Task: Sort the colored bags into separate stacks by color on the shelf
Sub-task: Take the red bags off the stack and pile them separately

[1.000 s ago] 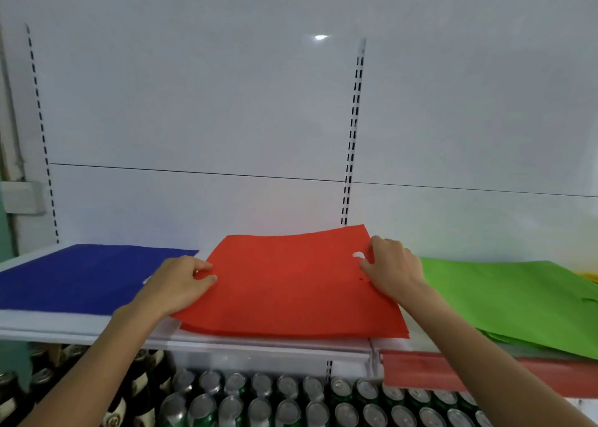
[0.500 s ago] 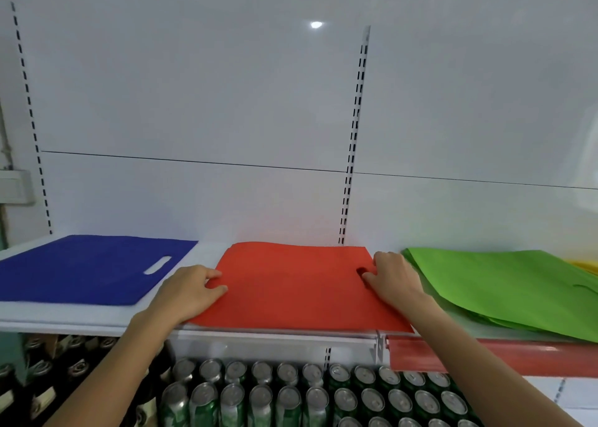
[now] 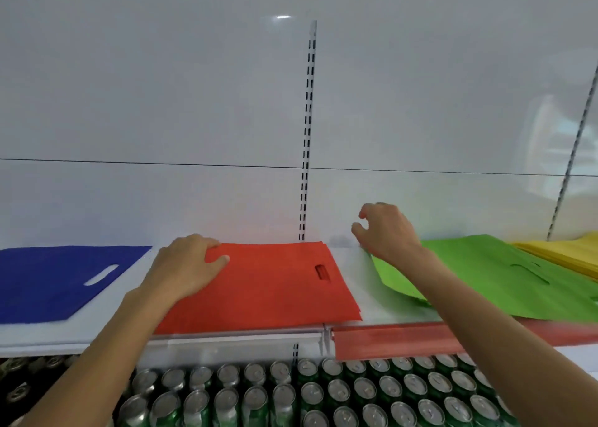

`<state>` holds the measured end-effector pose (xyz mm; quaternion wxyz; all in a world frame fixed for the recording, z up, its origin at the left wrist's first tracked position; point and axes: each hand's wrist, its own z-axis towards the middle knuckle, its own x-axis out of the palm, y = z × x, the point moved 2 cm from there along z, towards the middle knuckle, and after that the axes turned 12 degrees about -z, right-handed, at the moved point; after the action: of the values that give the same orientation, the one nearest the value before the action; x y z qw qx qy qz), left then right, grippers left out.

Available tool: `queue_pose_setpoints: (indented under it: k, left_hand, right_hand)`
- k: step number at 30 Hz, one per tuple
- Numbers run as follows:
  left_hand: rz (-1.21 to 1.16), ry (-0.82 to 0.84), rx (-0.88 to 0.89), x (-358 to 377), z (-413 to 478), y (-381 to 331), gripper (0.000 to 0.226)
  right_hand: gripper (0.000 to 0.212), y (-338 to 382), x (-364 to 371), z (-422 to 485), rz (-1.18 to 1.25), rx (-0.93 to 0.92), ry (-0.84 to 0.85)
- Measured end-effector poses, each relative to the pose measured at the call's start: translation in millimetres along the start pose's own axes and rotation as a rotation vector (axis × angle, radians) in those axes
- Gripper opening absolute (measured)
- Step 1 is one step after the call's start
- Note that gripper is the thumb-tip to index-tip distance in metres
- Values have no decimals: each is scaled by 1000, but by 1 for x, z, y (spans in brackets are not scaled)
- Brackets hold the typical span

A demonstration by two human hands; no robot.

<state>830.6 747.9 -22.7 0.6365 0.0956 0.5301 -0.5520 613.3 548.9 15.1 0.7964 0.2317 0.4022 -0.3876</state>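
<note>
Flat bags lie on a white shelf (image 3: 351, 284). A blue bag (image 3: 48, 281) is at the left, a red stack (image 3: 268, 284) in the middle, a green stack (image 3: 485, 271) to the right, and yellow bags (image 3: 563, 252) at the far right. My left hand (image 3: 187, 268) rests on the red stack's left edge, fingers over its far corner. My right hand (image 3: 385, 232) is raised over the far left corner of the green stack. Its fingers are loosely curled with nothing seen between them. Its forearm covers part of the green bags.
A white back wall with a slotted upright rail (image 3: 309, 135) closes the shelf behind. A red price strip (image 3: 420, 339) runs along the front edge at the right. Several green drink cans (image 3: 323, 394) fill the level below.
The red bag has been laid flat on its stack. My right hand let go of its handle hole and moved up and right toward the green stack. My left hand stayed on the red edge.
</note>
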Motion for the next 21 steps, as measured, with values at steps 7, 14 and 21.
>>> queue_pose_setpoints:
  k: [7, 14, 21]
  left_hand:
    - [-38, 50, 141, 54, 2, -104, 44]
    - [-135, 29, 210, 146, 0, -240, 43]
    - [-191, 73, 201, 226, 5, -373, 44]
  right_hand:
    - [33, -131, -17, -2, -125, 152, 3]
    - [37, -288, -2, -16, -174, 144, 13]
    - [32, -444, -9, -6, -208, 170, 68]
